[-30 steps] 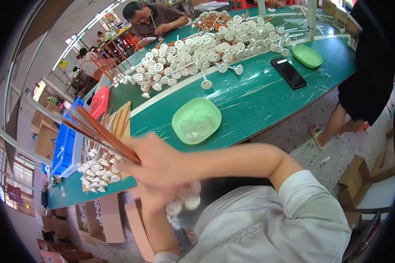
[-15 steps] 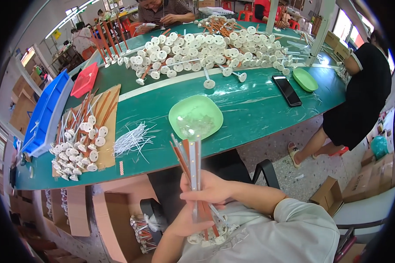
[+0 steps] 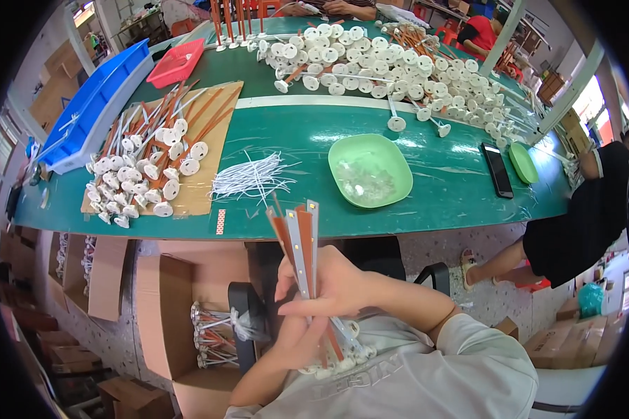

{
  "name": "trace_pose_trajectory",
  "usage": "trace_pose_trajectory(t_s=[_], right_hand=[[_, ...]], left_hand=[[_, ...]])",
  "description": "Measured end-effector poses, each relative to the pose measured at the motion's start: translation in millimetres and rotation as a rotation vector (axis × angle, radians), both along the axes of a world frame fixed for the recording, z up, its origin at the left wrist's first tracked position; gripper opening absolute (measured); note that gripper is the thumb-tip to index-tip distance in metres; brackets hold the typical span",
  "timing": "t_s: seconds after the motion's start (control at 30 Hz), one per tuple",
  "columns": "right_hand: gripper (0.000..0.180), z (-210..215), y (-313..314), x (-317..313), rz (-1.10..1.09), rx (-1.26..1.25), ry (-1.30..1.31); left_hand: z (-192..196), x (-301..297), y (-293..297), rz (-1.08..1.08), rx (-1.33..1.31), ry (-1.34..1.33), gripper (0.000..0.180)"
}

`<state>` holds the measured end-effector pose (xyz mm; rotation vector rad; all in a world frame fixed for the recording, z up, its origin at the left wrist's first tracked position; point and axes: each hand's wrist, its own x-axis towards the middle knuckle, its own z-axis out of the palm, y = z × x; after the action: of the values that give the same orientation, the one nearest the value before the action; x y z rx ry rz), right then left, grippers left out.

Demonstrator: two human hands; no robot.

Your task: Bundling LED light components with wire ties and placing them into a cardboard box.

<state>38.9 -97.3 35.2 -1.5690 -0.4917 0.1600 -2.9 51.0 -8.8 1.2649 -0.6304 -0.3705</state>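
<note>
In the head view, a fanned bundle of flat, slender LED strips (image 3: pixel 299 244), some pale with yellow chips, others brown-orange, rises from the grip. The right hand (image 3: pixel 328 285) pinches its middle; the left hand (image 3: pixel 297 346) curls around it just below. Smooth white discs (image 3: pixel 342 366) end the strips beneath the grip. Beyond it to the right sits a rounded-square green dish (image 3: pixel 405 188) holding clear bits; ahead-left lie thin white ties (image 3: pixel 251 176). Fingers cover the bundle's middle, and the lowest discs blur against the pale shirt (image 3: pixel 426 370).
</note>
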Motion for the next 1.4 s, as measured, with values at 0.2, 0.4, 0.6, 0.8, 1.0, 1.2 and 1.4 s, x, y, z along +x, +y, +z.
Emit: trace_pose_trajectory(t_s=[0.2,0.4,0.6,0.8,1.0,1.2,1.4], right_hand=[[0.028,5,12,9,0.141,-0.1,-0.116],[0.029,13,30,26,0.213,-0.117,-0.233],[0.029,13,22,56,-0.306,-0.447,-0.376],[0.018,-12,23,76,-0.627,-1.045,-0.498],[0.014,-9,10,80,-0.627,-1.067,-0.457],[0.01,15,-3,76,-0.686,-0.918,-0.478],[0.007,18,-25,23,-0.452,-0.51,-0.624]], left_hand=[[3,12,37,-0.266,0.137,0.277,0.022],[-20,-5,12,0.071,-0.24,0.268,0.037],[-23,14,26,0.208,-0.537,0.257,0.03],[-27,20,29,0.238,-0.537,0.332,0.028],[-35,17,26,0.207,-0.468,0.371,0.029],[-36,15,21,0.12,-0.389,0.366,0.03],[-24,12,19,-0.025,-0.388,0.34,0.063]])
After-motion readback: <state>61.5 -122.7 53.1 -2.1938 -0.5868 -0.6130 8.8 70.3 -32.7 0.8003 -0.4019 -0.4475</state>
